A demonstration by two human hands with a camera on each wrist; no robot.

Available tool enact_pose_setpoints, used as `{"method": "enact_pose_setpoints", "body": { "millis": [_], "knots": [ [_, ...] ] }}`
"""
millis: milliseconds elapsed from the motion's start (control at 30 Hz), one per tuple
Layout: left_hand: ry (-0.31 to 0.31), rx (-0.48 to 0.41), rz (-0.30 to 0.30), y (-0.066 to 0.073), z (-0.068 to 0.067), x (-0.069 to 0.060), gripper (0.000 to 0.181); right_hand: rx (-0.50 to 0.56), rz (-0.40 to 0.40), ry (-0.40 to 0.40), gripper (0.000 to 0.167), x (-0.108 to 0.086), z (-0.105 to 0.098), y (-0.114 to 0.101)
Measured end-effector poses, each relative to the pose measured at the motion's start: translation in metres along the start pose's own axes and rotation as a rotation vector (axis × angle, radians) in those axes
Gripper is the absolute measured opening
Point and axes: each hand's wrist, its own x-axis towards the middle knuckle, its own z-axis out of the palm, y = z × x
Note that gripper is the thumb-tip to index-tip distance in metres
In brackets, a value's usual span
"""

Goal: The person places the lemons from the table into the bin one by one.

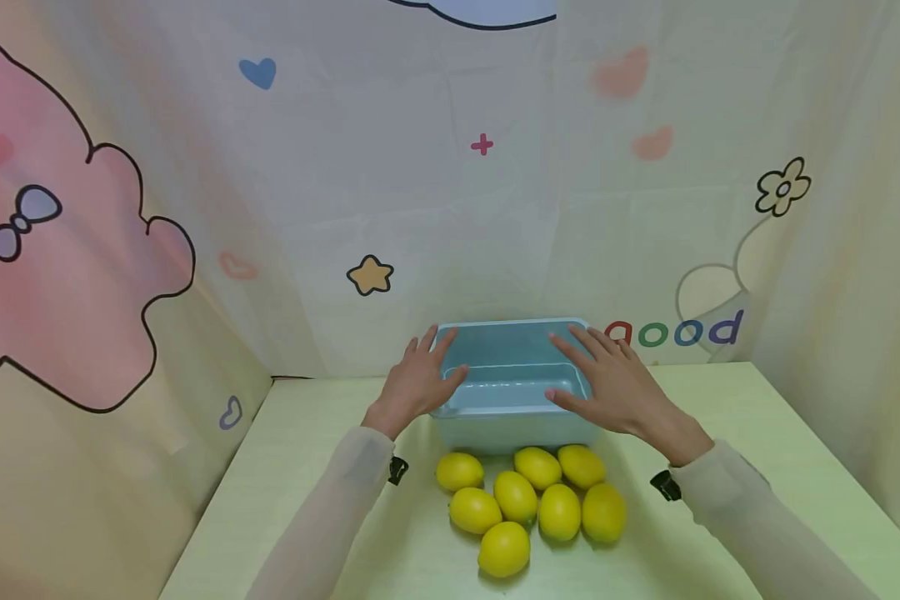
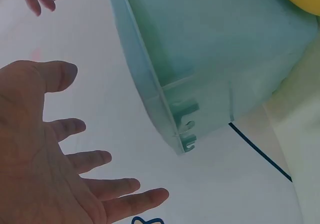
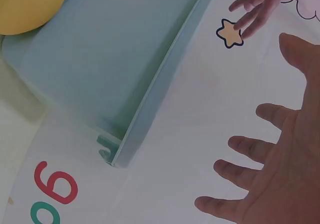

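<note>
A light blue plastic bin [image 1: 517, 429] stands at the back of the table, its open top facing up. Above its left end hovers my left hand [image 1: 417, 382], fingers spread and holding nothing. Over the right end is my right hand [image 1: 615, 385], likewise spread and with nothing in it. Both wrist views show the palms apart from the bin's rim [image 2: 142, 79]. In front of the bin lie several yellow lemons [image 1: 515, 497] in a loose cluster. A lemon [image 3: 30, 7] also shows at the corner of the right wrist view.
The pale table [image 1: 300, 517] reaches back to a printed curtain [image 1: 420, 208] close behind the bin. More curtain hangs along the left and right sides. Dark wrist straps [image 1: 667, 485] sit at both cuffs.
</note>
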Motion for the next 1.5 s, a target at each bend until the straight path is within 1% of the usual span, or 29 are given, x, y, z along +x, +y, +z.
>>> {"method": "enact_pose_setpoints", "body": {
  "millis": [133, 367, 533, 667, 833, 933, 1100, 1167, 1267, 1367, 1500],
  "knots": [
    [0.020, -0.031, -0.009, -0.004, 0.005, 0.000, 0.069, 0.000, -0.010, 0.010, 0.078, -0.007, 0.002, -0.002],
    [0.045, -0.092, -0.037, -0.011, 0.012, 0.002, 0.069, -0.011, -0.051, 0.042, 0.080, -0.022, 0.003, -0.005],
    [0.054, -0.119, -0.065, -0.015, 0.017, 0.003, 0.069, -0.036, -0.086, 0.070, 0.080, -0.035, 0.007, -0.006],
    [0.050, -0.169, -0.079, -0.018, 0.020, 0.003, 0.068, -0.020, -0.102, 0.101, 0.078, -0.045, 0.009, -0.006],
    [0.042, -0.245, -0.065, -0.020, 0.021, 0.003, 0.066, -0.014, -0.091, 0.144, 0.075, -0.059, 0.012, -0.004],
    [0.049, -0.271, -0.054, -0.022, 0.021, 0.003, 0.065, -0.010, -0.074, 0.158, 0.071, -0.067, 0.015, -0.003],
    [0.035, -0.302, -0.062, -0.025, 0.021, 0.003, 0.065, -0.006, -0.045, 0.161, 0.067, -0.081, 0.020, -0.006],
    [0.028, -0.317, -0.073, -0.026, 0.022, 0.003, 0.065, -0.006, -0.042, 0.155, 0.064, -0.086, 0.021, -0.008],
    [0.022, -0.332, -0.083, -0.027, 0.023, 0.003, 0.064, -0.002, -0.042, 0.123, 0.059, -0.094, 0.024, -0.010],
    [0.005, -0.375, -0.104, -0.029, 0.025, 0.005, 0.064, 0.012, -0.038, 0.064, 0.057, -0.101, 0.026, -0.011],
    [-0.018, -0.450, -0.128, -0.032, 0.028, 0.006, 0.063, 0.036, -0.018, -0.035, 0.055, -0.107, 0.030, -0.009]
  ]
}}
